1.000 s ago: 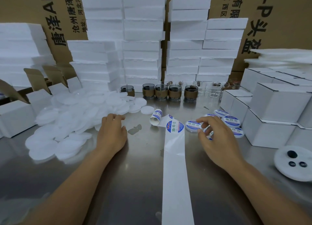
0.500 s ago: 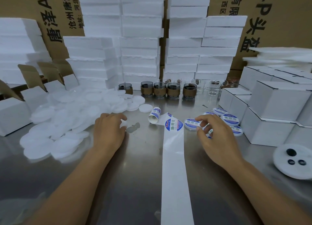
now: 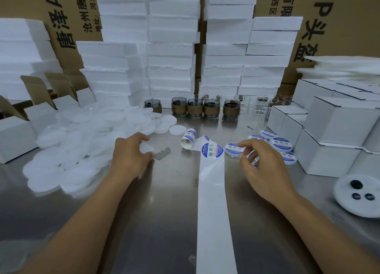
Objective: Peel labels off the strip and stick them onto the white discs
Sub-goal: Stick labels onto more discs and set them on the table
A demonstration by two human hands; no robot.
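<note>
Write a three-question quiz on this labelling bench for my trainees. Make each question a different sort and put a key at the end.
1. True or false: the left hand holds a plain white disc.
2. On which side of the backing strip do the finished labelled discs lie?
A. The person's left
B. The person's right
C. On top of it
3. Fill the gap: the right hand pinches the edge of a disc that already carries a ____.

Key: 1 true; 2 B; 3 label.
</note>
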